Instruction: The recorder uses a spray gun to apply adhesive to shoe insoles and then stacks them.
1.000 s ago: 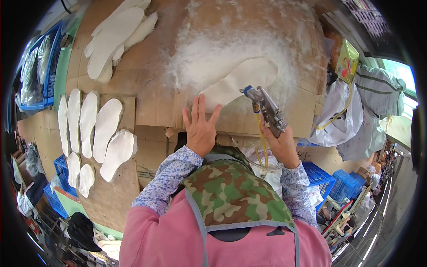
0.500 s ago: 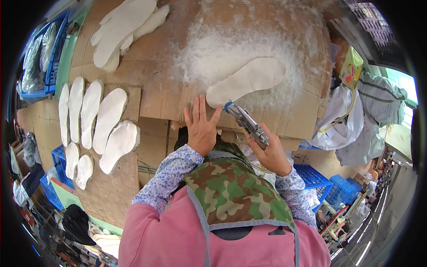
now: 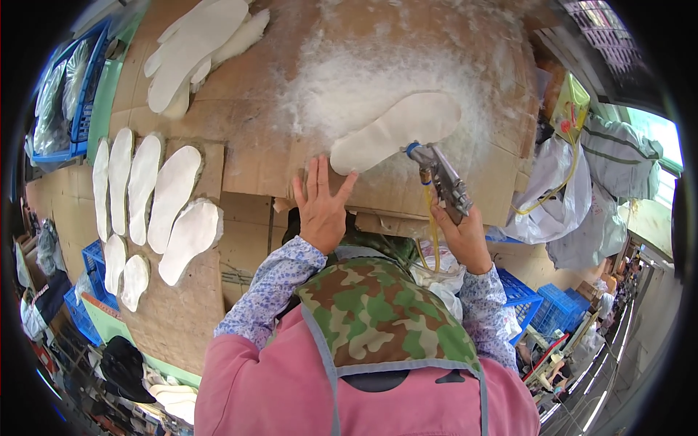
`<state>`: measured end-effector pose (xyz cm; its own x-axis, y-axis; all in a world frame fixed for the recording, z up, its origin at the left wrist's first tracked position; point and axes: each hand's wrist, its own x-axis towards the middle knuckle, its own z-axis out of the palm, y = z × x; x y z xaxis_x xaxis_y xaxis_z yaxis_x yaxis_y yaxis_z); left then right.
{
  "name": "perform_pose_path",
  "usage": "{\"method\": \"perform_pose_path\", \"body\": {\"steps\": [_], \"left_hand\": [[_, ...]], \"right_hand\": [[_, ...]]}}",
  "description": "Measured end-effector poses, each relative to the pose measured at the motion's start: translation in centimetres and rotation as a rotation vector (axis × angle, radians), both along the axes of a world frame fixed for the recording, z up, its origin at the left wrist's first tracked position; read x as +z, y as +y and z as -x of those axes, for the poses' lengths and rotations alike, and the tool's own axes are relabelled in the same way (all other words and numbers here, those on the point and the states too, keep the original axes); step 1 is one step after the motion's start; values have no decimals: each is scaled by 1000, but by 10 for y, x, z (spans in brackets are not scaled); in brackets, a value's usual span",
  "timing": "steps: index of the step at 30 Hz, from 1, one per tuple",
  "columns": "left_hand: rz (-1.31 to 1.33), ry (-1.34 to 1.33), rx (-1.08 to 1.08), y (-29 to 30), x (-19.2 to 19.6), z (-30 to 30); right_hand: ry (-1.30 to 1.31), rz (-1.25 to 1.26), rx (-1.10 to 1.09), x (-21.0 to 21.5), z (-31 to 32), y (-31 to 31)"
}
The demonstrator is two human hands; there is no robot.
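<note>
A cream insole [image 3: 398, 129] lies on the cardboard-covered table, its heel end towards the left and its broad end to the right. My left hand [image 3: 323, 211] rests flat with spread fingers on the cardboard edge, its fingertips at the insole's heel end. In my right hand [image 3: 465, 238] is a metal spray gun [image 3: 445, 182] with a blue ring at its nozzle and a yellow hose below. The nozzle points at the insole's lower edge, near the middle. My right fingers are partly hidden behind the gun.
White fluff [image 3: 363, 80] coats the cardboard [image 3: 254, 145] around the insole. Several insoles [image 3: 174, 190] lie in rows at the left, and a stack of insoles [image 3: 193, 54] sits at the far left. Blue crates [image 3: 556, 309] and white plastic bags [image 3: 556, 192] stand at the right.
My right hand has moved the spray gun right and slightly forward, from the insole's heel end to its middle. My left hand stays by the heel. The view has shifted slightly.
</note>
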<state>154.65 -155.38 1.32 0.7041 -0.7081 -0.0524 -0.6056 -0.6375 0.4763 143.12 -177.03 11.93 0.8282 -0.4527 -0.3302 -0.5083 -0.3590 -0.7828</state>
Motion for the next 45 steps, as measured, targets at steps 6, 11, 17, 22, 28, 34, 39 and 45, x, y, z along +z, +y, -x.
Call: {"method": "perform_pose_path", "body": {"steps": [6, 11, 17, 22, 28, 34, 39, 45], "left_hand": [[99, -12, 46, -6, 0, -5], [378, 167, 221, -13, -4, -24], [426, 384, 375, -25, -8, -64], [103, 195, 216, -35, -8, -76], [93, 616, 286, -38, 6, -92], [782, 1221, 420, -47, 69, -83], [876, 1155, 352, 0, 117, -92], [544, 772, 426, 28, 45, -99]], "right_hand": [[-134, 21, -114, -14, 5, -27], [-105, 1, -232, -11, 12, -45], [-315, -297, -505, 2, 28, -60], [-300, -324, -529, 3, 51, -65], [-353, -376, -518, -13, 80, -71], [-382, -398, -459, -27, 89, -82], [-378, -375, -329, -30, 80, -90], [-303, -332, -429, -17, 82, -75]]}}
